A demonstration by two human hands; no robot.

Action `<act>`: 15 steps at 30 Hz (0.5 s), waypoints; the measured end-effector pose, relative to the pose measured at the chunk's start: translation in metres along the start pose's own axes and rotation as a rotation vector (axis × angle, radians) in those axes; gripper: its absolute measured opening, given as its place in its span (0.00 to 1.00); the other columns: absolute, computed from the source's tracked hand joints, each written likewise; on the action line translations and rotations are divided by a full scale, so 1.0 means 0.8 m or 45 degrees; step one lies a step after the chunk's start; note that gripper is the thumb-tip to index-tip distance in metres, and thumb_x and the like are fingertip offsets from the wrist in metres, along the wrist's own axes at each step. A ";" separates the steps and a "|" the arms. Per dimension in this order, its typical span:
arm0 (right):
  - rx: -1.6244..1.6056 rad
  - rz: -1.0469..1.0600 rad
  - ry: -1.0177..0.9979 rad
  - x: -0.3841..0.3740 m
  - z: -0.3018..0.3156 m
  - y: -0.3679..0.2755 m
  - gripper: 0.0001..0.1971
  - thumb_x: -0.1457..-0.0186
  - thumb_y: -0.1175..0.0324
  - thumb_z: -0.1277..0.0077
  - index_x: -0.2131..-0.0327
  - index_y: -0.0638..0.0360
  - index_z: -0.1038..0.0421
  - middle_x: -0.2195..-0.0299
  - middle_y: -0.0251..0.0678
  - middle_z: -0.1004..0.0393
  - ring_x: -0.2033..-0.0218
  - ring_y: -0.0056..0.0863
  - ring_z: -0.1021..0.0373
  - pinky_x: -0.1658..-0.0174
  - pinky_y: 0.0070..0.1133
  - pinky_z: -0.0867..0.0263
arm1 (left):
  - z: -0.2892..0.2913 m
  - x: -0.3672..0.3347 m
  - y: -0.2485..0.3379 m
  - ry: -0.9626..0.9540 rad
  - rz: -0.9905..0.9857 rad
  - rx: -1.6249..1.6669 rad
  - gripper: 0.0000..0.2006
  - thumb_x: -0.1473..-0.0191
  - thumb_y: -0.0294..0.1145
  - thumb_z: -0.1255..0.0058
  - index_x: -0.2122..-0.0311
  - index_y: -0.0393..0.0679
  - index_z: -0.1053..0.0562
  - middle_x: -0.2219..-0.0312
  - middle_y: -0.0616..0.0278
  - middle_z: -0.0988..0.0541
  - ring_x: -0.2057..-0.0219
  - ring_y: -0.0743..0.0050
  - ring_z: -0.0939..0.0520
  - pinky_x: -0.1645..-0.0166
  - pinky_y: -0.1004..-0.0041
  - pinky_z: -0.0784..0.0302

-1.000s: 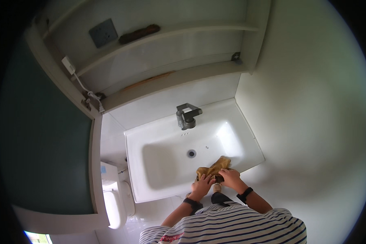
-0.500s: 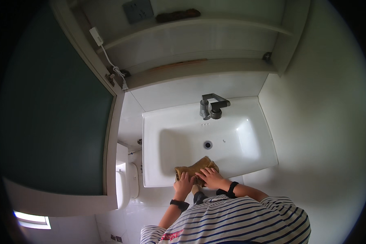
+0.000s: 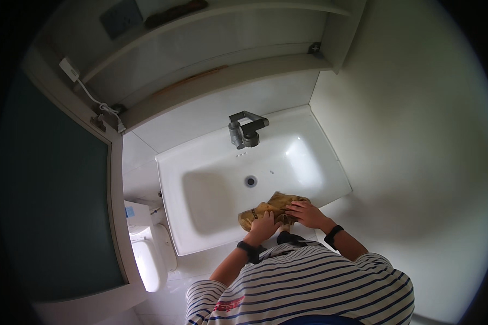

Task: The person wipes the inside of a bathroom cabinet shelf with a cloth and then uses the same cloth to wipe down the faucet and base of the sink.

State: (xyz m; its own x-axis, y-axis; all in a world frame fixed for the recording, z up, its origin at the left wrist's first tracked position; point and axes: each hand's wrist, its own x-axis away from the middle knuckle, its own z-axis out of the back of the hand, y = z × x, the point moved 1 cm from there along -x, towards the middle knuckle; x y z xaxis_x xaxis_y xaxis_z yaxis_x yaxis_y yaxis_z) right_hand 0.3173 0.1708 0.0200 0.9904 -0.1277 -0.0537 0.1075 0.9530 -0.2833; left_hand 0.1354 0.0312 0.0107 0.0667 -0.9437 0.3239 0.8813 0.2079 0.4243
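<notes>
A crumpled tan-brown cloth [image 3: 279, 202] lies across the front rim of the white washbasin [image 3: 171, 238], its far part reaching into the bowl. My left hand [image 3: 262, 226] grips the cloth's near left part, fingers bent over it. On the right side, my right hand [image 3: 306, 214] holds the cloth with its fingers over the top; the thumb is hard to make out. Dark bands circle both wrists. Beyond the cloth is the round drain [image 3: 250, 181], and a dark grey tap [image 3: 246, 130] rises from the basin's back ledge.
An open cabinet door [image 3: 65, 195] with a dark panel stands at the left. Above the basin, a shelf unit [image 3: 211, 81] carries a white cable [image 3: 95, 100]. A white toilet [image 3: 149, 265] is at lower left, and a pale wall [image 3: 406, 135] borders the right.
The view has turned and shifted, moving the basin leftward in the picture. My hands have bunched the cloth, which was flatter and more folded before. Both hands stay on it.
</notes>
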 end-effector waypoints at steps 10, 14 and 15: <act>-0.236 -0.309 0.186 -0.072 0.067 0.006 0.18 0.49 0.71 0.50 0.52 0.47 0.32 0.63 0.35 0.24 0.69 0.37 0.27 0.67 0.29 0.30 | 0.054 0.009 -0.053 0.349 0.170 0.379 0.17 0.54 0.42 0.44 0.58 0.48 0.26 0.69 0.51 0.21 0.66 0.48 0.21 0.64 0.58 0.25; -0.626 -0.513 0.577 -0.138 0.142 -0.005 0.18 0.50 0.70 0.48 0.53 0.47 0.29 0.68 0.35 0.23 0.79 0.27 0.29 0.71 0.20 0.32 | 0.167 0.020 -0.047 0.751 0.151 0.534 0.19 0.58 0.31 0.49 0.56 0.52 0.26 0.70 0.51 0.22 0.67 0.48 0.22 0.61 0.59 0.25; -0.666 -0.499 0.726 -0.152 0.157 -0.001 0.17 0.49 0.70 0.47 0.53 0.48 0.29 0.72 0.33 0.24 0.82 0.19 0.34 0.73 0.17 0.35 | 0.193 0.018 -0.043 0.824 0.118 0.657 0.21 0.59 0.28 0.50 0.55 0.51 0.26 0.70 0.51 0.22 0.66 0.49 0.21 0.60 0.60 0.25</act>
State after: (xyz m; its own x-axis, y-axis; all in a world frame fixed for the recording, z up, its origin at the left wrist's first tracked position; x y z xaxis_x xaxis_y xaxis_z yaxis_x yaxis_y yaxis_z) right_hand 0.2076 0.2204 0.1468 0.6804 -0.6721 -0.2921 0.2391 0.5805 -0.7784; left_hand 0.0336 0.0500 0.1317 0.5232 -0.8455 -0.1065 0.5441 0.2353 0.8054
